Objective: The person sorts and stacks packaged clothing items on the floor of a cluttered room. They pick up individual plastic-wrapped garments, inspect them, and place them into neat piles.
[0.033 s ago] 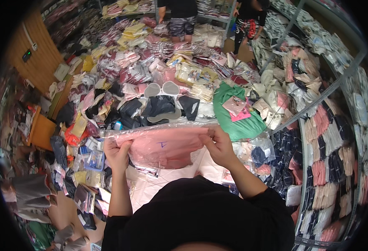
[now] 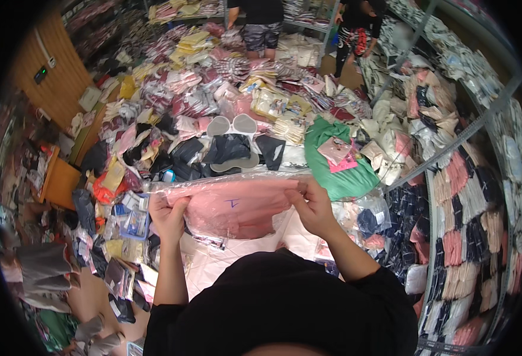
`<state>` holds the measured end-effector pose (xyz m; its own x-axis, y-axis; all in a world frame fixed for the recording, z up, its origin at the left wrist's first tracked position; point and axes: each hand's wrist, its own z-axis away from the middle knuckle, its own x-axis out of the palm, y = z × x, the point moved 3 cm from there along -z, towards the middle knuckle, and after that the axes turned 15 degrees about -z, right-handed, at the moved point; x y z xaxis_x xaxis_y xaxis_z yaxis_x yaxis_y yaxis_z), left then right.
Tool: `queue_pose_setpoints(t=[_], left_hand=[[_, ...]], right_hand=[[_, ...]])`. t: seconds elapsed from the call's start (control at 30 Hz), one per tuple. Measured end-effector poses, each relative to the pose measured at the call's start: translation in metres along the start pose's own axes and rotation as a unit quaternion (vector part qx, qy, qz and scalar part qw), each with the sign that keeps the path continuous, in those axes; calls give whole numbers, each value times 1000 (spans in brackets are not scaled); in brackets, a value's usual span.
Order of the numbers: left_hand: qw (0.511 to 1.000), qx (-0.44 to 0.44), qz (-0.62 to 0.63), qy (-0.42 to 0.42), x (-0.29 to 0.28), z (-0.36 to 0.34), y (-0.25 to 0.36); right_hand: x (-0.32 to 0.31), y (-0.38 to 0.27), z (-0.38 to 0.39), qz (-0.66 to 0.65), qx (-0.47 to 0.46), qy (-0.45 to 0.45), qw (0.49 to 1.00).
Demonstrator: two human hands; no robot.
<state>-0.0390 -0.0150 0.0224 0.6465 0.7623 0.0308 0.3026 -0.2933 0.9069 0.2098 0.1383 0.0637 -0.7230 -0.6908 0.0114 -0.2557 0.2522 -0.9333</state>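
Observation:
A folded pink garment in a clear plastic bag [image 2: 237,215] is stretched out in front of me, with a small blue mark on the plastic. My left hand [image 2: 167,221] pinches its left end, thumb on top. At the right end, my right hand [image 2: 314,210] grips the bag's upper corner between thumb and fingers. A pale pink sheet-like surface [image 2: 207,267] lies beneath the bag. Just beyond it are a white bra-shaped piece [image 2: 243,124] and black plastic packages [image 2: 228,151].
Heaps of bagged clothes [image 2: 213,77] spread across the far side. A green bag [image 2: 332,154] lies to the right, beside metal shelving [image 2: 433,237] stacked with garments. A blue basket [image 2: 134,228] sits at left. Two people [image 2: 262,29] stand at the back; another person [image 2: 44,267] is at lower left.

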Motion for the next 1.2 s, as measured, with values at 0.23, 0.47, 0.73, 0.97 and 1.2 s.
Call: queue_pose_setpoints(t=[0.23,0.47,0.73,0.97,1.2], left_hand=[[999,-25,26,30,-4,6,-6],[998,-54,18,19,-23,10,-13],[999,27,-20,42,-47,16,-10],[998,14,6,66,-46,22,-22],[997,-29,-50,-47,-44,26,-78]], right_hand=[[10,16,-2,-175,89,-41,980],[20,16,-5,-23,78,-107,991],[44,8,-3,-142,120,-61,981],[52,3,15,-185,109,-7,977],[33,-28,52,57,100,25,993]])
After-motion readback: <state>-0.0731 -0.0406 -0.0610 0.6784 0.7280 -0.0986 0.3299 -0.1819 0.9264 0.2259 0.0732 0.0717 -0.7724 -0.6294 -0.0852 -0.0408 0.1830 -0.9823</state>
